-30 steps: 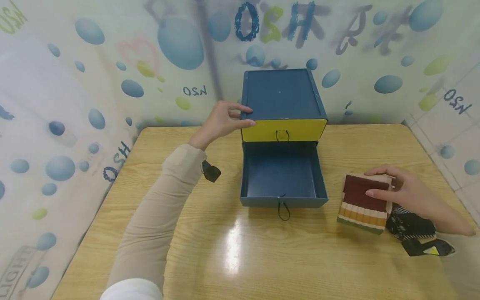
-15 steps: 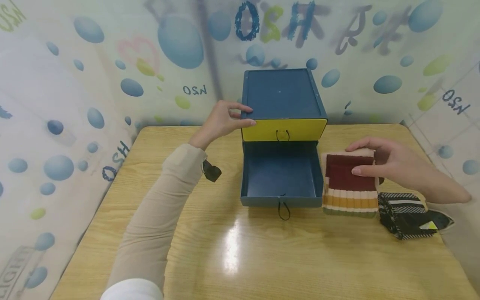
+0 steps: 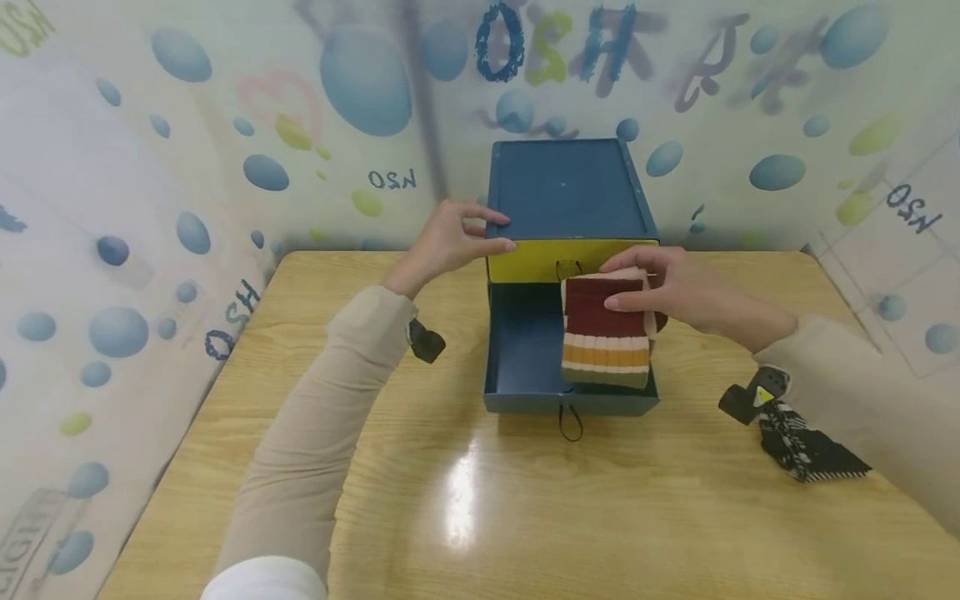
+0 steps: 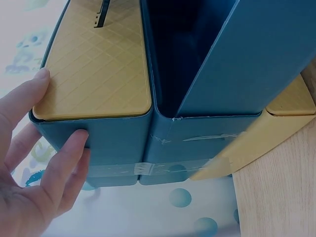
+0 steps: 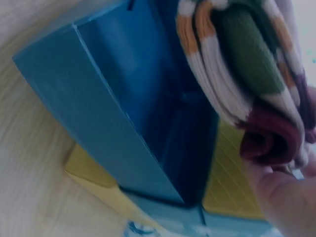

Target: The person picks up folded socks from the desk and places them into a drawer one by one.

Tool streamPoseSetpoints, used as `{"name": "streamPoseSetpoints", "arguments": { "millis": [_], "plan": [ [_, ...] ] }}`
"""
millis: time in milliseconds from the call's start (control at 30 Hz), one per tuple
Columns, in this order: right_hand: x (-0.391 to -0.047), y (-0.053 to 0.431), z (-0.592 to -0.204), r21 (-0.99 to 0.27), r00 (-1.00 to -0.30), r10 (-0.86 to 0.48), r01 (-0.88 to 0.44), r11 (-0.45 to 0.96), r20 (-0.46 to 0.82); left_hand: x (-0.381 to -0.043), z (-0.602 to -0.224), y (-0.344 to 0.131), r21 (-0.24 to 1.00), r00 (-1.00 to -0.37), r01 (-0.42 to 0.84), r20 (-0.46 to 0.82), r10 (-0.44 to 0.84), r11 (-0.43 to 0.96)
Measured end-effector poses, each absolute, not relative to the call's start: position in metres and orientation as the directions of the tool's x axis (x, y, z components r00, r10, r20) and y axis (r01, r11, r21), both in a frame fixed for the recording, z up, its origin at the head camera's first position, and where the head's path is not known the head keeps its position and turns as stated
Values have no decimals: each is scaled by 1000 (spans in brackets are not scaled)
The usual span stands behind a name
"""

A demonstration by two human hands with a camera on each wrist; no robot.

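My right hand [image 3: 660, 287] grips folded striped socks [image 3: 606, 333], maroon, cream, mustard and green, thumb in front and fingers behind. In the head view they overlap the right half of the pulled-out lower drawer [image 3: 525, 350]. The right wrist view shows the socks' folded layers [image 5: 247, 54] beside the drawer's blue interior [image 5: 133, 64]. At the upper left front corner of the blue drawer box [image 3: 566, 187], my left hand [image 3: 450, 242] holds on. Its thumb lies by the yellow front [image 4: 98, 64] of the upper drawer, with other fingers on the blue casing [image 4: 113, 143].
A black-and-white patterned knit bundle [image 3: 806, 450] lies on the wooden table [image 3: 585, 517] at the right, partly behind my right sleeve [image 3: 862, 400]. A black cord loop [image 3: 572, 423] hangs from the lower drawer's front. Patterned walls [image 3: 360, 192] close in the table's back and sides.
My right hand has carried the socks leftward and up from the table's right side to over the lower drawer. The left hand has stayed at the box's corner.
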State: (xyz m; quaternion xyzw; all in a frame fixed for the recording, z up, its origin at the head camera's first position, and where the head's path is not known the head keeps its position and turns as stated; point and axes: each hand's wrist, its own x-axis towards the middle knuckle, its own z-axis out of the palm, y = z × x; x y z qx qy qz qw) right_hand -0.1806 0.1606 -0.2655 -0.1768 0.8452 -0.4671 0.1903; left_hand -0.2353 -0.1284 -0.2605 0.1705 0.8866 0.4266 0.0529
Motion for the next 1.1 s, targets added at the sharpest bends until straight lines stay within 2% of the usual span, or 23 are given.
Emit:
{"name": "streamPoseSetpoints", "arguments": {
  "millis": [267,500,700,1100],
  "plan": [
    [-191,133,-281,-859,-839,-510,-112,500,-188,-235,-259,-125,786,-935,259,57,351,562],
    [-193,123,-298,-884,-833,-535,-136,447,-142,-234,-258,-124,787,-934,259,58,352,560],
    [-193,115,-306,-869,-838,-537,-190,457,-99,-234,-258,-124,783,-935,258,55,351,565],
    [-195,104,-318,-875,-792,-610,-273,400,-32,-234,-260,-128,786,-936,260,62,348,561]
  ]
}}
